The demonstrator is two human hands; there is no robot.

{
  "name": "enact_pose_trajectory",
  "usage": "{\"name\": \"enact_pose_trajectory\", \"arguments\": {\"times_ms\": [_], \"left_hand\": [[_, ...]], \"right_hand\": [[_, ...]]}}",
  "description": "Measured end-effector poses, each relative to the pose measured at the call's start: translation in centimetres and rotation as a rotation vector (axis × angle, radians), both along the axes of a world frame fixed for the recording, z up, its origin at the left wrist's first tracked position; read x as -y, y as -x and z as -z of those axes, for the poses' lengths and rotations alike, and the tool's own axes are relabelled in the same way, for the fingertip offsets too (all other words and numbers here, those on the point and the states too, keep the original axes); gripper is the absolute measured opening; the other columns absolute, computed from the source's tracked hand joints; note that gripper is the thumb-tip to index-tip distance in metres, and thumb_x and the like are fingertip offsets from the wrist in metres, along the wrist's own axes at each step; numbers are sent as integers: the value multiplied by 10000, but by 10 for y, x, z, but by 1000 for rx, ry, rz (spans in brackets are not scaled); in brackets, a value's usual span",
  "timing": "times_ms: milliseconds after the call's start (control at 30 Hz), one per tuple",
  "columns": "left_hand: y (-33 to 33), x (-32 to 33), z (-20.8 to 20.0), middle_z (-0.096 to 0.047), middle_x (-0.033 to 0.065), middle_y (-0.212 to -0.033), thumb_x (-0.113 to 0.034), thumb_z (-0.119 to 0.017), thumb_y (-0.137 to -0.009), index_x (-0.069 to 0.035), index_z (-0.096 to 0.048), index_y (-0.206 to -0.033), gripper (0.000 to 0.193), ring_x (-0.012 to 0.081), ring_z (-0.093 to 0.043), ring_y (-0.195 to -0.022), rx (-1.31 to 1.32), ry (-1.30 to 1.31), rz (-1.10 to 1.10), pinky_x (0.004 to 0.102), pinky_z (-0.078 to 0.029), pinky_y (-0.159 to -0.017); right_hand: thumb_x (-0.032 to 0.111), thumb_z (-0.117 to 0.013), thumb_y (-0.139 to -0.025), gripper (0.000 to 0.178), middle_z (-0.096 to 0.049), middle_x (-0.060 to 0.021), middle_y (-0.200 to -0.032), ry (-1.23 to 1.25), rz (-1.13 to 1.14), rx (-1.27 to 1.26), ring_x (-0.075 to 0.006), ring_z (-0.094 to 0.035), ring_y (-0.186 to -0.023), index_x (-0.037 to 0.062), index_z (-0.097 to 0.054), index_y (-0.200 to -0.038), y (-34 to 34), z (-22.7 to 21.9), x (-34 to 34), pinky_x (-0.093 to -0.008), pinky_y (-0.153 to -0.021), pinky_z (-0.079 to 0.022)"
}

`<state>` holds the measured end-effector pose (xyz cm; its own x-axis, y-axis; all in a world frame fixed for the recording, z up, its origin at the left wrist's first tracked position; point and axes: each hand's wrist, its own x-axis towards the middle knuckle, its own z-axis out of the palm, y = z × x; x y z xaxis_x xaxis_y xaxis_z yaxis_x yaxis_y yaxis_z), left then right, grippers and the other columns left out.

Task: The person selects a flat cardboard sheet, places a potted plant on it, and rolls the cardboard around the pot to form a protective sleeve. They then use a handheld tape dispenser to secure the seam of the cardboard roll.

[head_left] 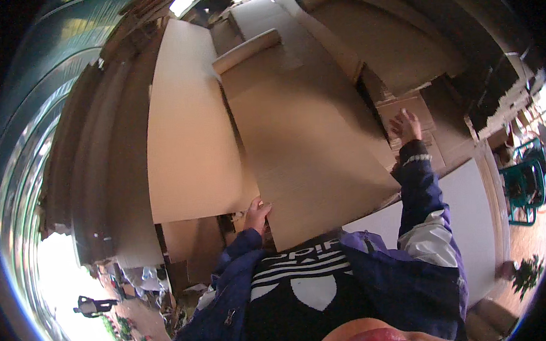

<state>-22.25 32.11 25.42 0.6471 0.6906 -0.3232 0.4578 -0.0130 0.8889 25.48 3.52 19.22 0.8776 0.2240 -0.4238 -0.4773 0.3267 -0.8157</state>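
Observation:
A large brown cardboard sheet (308,139) lies tilted in front of my body, with a folded flap at its far end. At its near left edge, my left hand (258,215) has its fingers closed on the border; part of the grip is hidden. My right hand (407,127) is off the sheet's right side, fingers apart and holding nothing. It is over or against a smaller piece of brown cardboard (416,105); whether it touches is unclear. Left of the large sheet stands a paler cardboard panel (187,125).
Stacked cardboard (92,159) rises at the left, and more brown sheets (395,40) pile up at the far right. A white panel (473,217) lies by my right arm. Beyond are a green metal frame (523,183), a plant (529,274) and a distant person (94,306).

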Motion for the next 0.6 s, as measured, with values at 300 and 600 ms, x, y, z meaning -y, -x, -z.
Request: {"name": "enact_pose_trajectory", "arguments": {"times_ms": [300,600], "left_hand": [[1,10,-2,-647,145,-1143,-122,-572,-918,5,-442,-1374,492,175,-622,-1009,172,390,-198,303,-495,-886],[13,9,20,-617,94,-1198,-108,-549,-941,3,-470,-1372,452,151,-589,-1036,160,78,-184,291,-470,-910]], "right_hand": [[277,-635,-946,266,-680,-88,-884,-54,30,156,-199,-669,-732,74,-596,-1113,-115,44,-24,-299,-513,-469],[288,-615,-921,504,-610,-89,-1258,421,-1058,38,-238,-604,-1085,158,-493,-1392,42,70,4,-377,-862,-493]]}}
